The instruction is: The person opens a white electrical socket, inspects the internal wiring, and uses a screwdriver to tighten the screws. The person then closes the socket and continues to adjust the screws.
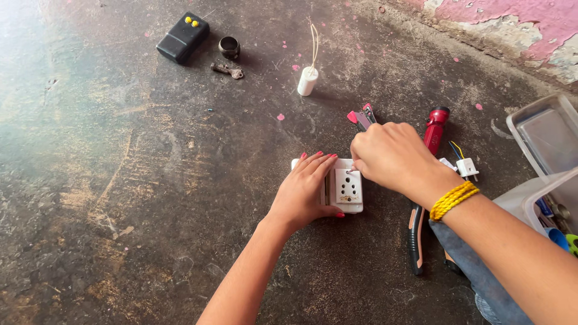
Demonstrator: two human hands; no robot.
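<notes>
The white socket [346, 186] lies on the dark floor [150, 180] between the 2 hands. The left hand [307, 189] lies flat over its left side, fingers spread narrowly. The right hand [388, 156] is curled above its top edge, pinching something I cannot make out.

Tool tip under right hand [391, 157]

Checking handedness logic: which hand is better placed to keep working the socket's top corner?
Right. The right hand is already at the white socket plate top corner; the left hand lies flat on the plate, bracing it.
</notes>
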